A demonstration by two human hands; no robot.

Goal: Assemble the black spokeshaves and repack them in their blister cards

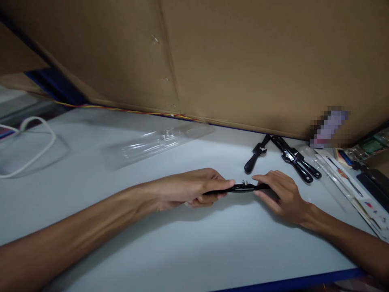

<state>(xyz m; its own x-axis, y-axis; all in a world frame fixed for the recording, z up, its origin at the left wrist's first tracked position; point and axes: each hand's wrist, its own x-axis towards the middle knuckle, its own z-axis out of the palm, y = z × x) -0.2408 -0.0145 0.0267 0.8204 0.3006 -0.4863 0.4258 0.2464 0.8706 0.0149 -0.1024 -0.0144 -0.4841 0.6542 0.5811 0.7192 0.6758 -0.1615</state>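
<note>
A black spokeshave is held level just above the grey-white table, its small metal screws showing on top at the middle. My left hand is closed round one handle, thumb laid along the top. The other handle is between the thumb and fingers of my right hand, which are bent around its end. Beyond my right hand lies a short black spokeshave. Beside it, more black spokeshaves lie close together, partly overlapping. The underside of the held spokeshave is hidden.
A clear plastic blister tray lies behind my left hand. At the left is a looped white cable. Printed packaging cards and dark tools line the right side. A cardboard wall closes the back, with twisted wires along its foot.
</note>
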